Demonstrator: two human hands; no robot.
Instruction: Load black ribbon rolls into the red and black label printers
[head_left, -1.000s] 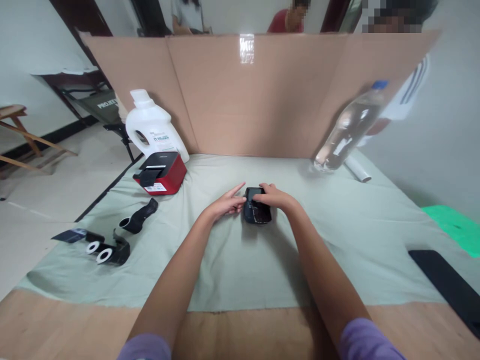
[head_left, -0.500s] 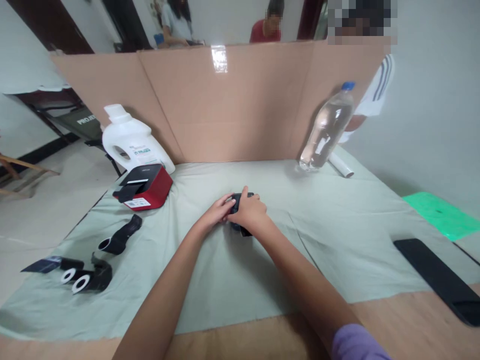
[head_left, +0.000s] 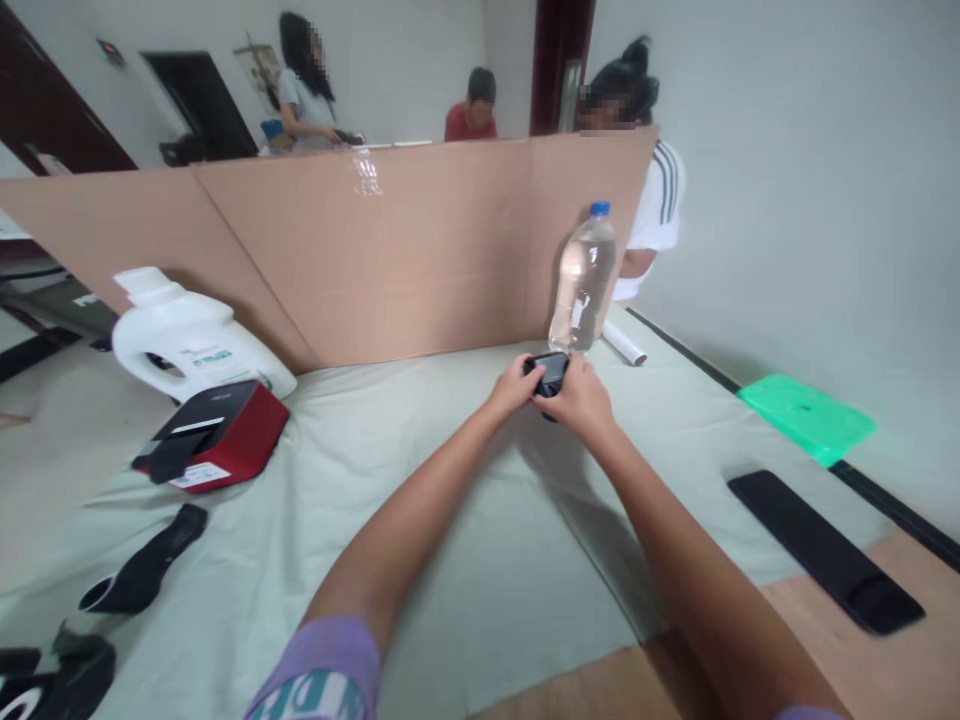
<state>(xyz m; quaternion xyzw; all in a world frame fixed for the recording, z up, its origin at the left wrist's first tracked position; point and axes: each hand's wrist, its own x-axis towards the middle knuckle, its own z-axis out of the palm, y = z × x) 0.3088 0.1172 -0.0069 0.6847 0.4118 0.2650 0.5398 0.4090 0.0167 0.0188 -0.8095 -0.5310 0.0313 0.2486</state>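
A small black handheld device with a grey screen (head_left: 553, 370) is gripped between my two hands, far out over the cloth. My left hand (head_left: 515, 386) closes on its left side, the thumb at the screen's edge. On the other side, my right hand (head_left: 585, 398) has its fingers wrapped round the right edge. My fingers cover both ends of the device, so its exact kind does not show. Just behind it stands a clear bottle with a blue cap (head_left: 583, 280).
A cardboard screen (head_left: 420, 260) borders the back. At left are a white jug (head_left: 199, 335), a red and black box-shaped machine (head_left: 247, 435) and black rolls (head_left: 142, 570). A black slab (head_left: 825, 550) and green plastic stool (head_left: 806, 410) lie right. Several people are beyond the cardboard.
My hands have carried the device forward, toward the bottle, and its screen now faces me. The right hand has shifted from over its top to its right side. The view has turned right.
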